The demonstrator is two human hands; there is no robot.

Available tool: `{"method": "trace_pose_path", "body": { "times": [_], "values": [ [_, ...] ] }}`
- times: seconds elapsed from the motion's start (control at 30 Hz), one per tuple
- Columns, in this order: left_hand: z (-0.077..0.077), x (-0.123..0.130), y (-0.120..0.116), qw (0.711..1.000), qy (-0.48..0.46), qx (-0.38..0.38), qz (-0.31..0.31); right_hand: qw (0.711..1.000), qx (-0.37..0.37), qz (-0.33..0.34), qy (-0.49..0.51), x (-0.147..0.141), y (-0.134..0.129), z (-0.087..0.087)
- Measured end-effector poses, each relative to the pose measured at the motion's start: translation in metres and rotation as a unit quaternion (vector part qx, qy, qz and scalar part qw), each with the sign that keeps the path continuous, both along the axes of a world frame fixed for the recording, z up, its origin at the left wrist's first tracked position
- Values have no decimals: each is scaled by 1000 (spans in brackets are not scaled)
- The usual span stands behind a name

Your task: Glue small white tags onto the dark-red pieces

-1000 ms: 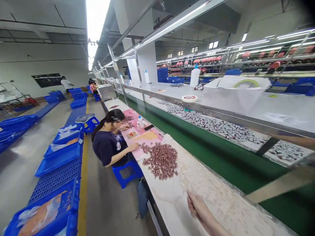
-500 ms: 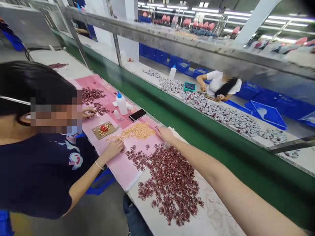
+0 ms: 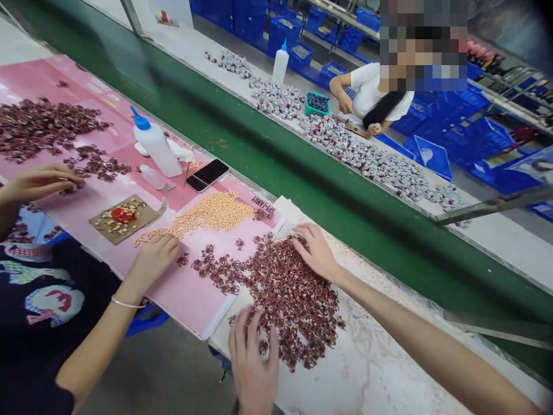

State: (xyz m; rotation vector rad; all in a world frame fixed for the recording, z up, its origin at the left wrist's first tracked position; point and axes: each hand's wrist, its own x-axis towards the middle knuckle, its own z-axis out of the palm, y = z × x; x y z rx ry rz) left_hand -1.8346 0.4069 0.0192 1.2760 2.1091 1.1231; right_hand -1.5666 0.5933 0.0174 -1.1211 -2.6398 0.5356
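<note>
A large pile of small dark-red pieces [image 3: 298, 305] is heaped on the pale tabletop; their exact kind is too small to make out. My right hand [image 3: 318, 253] lies over the pile's far right edge, fingers stretched out and apart. At the near left edge of the heap, my left hand [image 3: 254, 357] rests with its fingers spread, touching some pieces. Neither hand shows anything gripped. A smaller scatter of the same pieces runs left onto a pink sheet [image 3: 185, 300].
A co-worker's hand [image 3: 153, 262] is beside small yellow pieces [image 3: 216, 213]. Past them are a phone [image 3: 207, 175], a white bottle with blue cap [image 3: 158, 150] and a brown board [image 3: 103, 227]. A green belt [image 3: 242, 155] runs behind, with another person across it.
My left hand has come into view at the pile's near edge. My right hand has moved from the pink sheet's far corner onto the pile, its fingers now spread. The view has tilted down.
</note>
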Motion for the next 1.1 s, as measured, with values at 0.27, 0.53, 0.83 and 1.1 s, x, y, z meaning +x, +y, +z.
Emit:
{"method": "trace_pose_path", "body": {
  "times": [0.27, 0.53, 0.83, 1.1],
  "values": [
    [-35, 131, 85, 986, 140, -42, -80, 986, -59, -147, 52, 89, -57, -47],
    [-34, 125, 81, 956, 181, -42, -227, 983, -110, -111, 96, 81, -53, -49],
    [-19, 164, 29, 970, 212, -68, -98, 958, -113, -245, 94, 108, -125, -35],
    [-41, 209, 19, 966, 249, -74, -3, 917, -57, -370, 136, 62, -136, -40]
  ]
}}
